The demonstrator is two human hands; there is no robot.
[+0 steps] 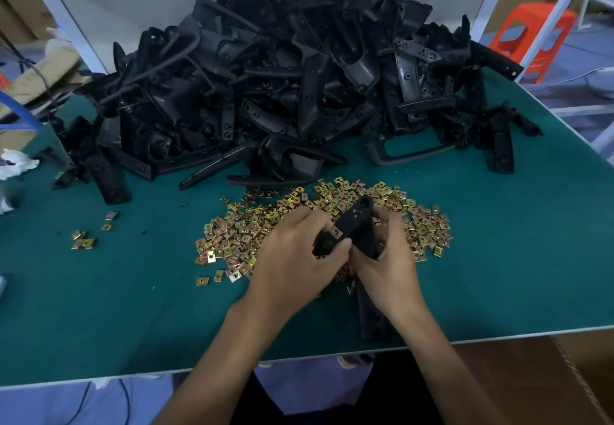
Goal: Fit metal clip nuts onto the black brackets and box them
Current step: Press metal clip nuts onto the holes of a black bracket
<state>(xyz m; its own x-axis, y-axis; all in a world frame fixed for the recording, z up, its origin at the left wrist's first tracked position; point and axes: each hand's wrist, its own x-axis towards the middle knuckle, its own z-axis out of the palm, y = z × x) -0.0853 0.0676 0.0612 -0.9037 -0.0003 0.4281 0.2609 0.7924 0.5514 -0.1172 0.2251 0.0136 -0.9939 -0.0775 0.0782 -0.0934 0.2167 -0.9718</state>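
**Clip nut at the edge of a hand-held bracket**

Far left, at the border of the green mat (99,308): a crumpled white wad (13,162). Just inward, a few stray clip nuts (84,238), well apart from the main heap. Across the back of the mat, a tall pile of black brackets (282,75). In front of that pile, mid-mat, a broad heap of clip nuts (239,228), gold-coloured. Above the heap, left hand (292,258) curled round the lower end of the held bracket (357,225), thumb against a single clip nut (335,232) at the bracket's edge. Held tilted, upper end away from the person. Right hand (388,258) wrapped round the same bracket from the other side, fingers closed on it. Beneath the right wrist, a second bracket (370,315) lying flat near the mat's front edge. Lower right, below the table edge, a cardboard box (531,374), interior not discernible. Upper right, a red stool (535,35).
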